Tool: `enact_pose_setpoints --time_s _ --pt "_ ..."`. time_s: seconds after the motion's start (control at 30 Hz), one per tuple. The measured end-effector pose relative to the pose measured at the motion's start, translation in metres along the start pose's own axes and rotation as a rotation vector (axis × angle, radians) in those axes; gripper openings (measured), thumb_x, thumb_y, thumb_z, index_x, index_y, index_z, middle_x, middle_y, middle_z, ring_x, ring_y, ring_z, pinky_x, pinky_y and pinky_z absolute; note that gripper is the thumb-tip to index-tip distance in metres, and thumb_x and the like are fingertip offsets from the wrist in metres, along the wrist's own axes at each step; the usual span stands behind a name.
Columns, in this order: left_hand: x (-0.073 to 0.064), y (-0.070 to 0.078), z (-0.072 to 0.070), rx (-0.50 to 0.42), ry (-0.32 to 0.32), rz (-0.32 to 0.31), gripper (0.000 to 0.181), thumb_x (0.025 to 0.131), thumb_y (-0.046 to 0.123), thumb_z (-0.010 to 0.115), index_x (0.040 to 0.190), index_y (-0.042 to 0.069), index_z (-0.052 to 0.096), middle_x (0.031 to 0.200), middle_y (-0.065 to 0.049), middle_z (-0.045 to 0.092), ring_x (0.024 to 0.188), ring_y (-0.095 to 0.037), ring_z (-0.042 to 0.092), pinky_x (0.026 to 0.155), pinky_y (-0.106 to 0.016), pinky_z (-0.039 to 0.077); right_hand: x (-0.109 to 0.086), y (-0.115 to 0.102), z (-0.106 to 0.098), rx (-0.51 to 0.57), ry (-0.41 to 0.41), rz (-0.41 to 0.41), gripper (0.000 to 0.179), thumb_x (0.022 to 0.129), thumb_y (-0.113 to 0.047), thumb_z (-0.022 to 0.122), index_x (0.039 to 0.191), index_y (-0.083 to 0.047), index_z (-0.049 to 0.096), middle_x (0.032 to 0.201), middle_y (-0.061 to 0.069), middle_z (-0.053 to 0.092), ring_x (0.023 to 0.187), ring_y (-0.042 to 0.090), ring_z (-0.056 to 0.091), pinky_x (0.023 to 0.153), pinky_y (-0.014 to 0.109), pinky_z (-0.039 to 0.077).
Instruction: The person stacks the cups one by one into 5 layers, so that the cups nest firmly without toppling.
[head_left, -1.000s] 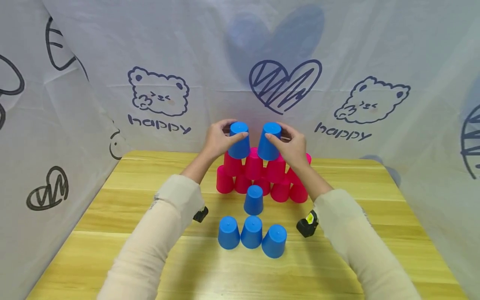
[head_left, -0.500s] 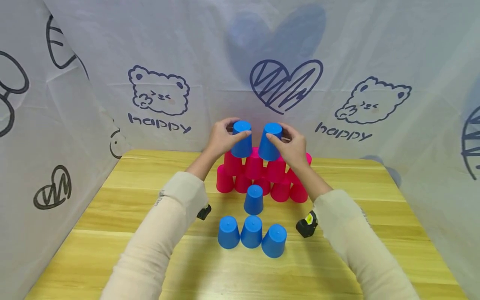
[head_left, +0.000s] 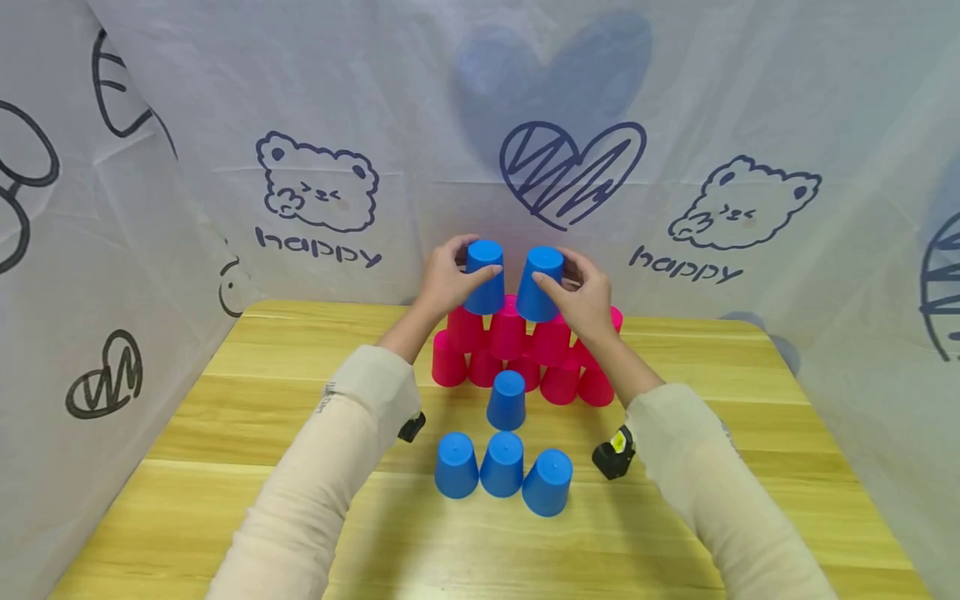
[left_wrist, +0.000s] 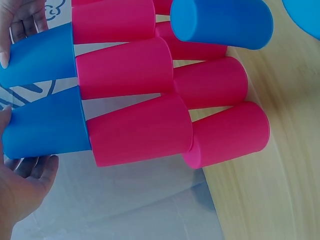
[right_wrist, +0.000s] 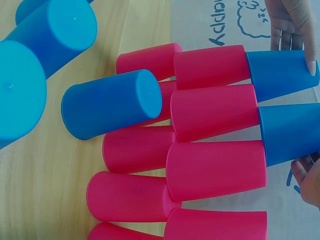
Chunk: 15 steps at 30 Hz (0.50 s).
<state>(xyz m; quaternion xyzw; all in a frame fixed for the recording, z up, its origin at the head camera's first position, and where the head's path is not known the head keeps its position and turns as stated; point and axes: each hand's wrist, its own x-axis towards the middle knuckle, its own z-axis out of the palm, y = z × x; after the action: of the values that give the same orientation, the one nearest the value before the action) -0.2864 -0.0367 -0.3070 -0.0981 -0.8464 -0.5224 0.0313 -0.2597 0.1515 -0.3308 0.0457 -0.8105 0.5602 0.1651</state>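
My left hand holds an upside-down blue cup between thumb and fingers. A second upside-down blue cup is gripped the same way by my right hand. Both blue cups sit at the tops of the red cups' upper row. In the left wrist view the rim of the left blue cup meets the red cup under it. Seen from the right wrist, the right blue cup touches the upper red cups too. A narrow gap lies between the two blue cups.
A lower row of red cups stands on the wooden table. In front of it is a single blue cup, and nearer stand three more blue cups. Black devices hang by the wrists. A printed cloth hangs behind.
My left hand has shifted slightly to the right with its blue cup, narrowing the gap between the two. My right hand and its cup have hardly moved.
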Motion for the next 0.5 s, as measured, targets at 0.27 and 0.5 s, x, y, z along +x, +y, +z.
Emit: enact_pose_setpoints --time_s 0.27,0.5 --pt "-0.002 -0.009 -0.001 -0.009 -0.003 0.022 0.065 0.085 0.022 0.068 0.139 0.006 0.037 0.137 -0.017 0.048 0.125 -0.033 0.047 0.101 -0.043 0.044 -0.003 0.003 -0.003 0.007 -0.003 0.007 0.055 0.085 -0.023 0.068 0.133 -0.006 0.048 0.127 0.017 0.056 0.117 0.030 0.054 0.099 0.043 0.046" --pt "-0.012 -0.018 -0.008 -0.043 0.060 0.046 0.069 0.083 0.025 0.069 0.140 0.006 0.035 0.140 -0.016 0.045 0.128 -0.030 0.044 0.103 -0.042 0.042 -0.007 0.013 -0.011 0.076 0.031 -0.039 0.060 0.081 -0.032 0.071 0.132 -0.009 0.049 0.128 0.013 0.056 0.118 0.027 0.052 0.100 0.038 0.045"
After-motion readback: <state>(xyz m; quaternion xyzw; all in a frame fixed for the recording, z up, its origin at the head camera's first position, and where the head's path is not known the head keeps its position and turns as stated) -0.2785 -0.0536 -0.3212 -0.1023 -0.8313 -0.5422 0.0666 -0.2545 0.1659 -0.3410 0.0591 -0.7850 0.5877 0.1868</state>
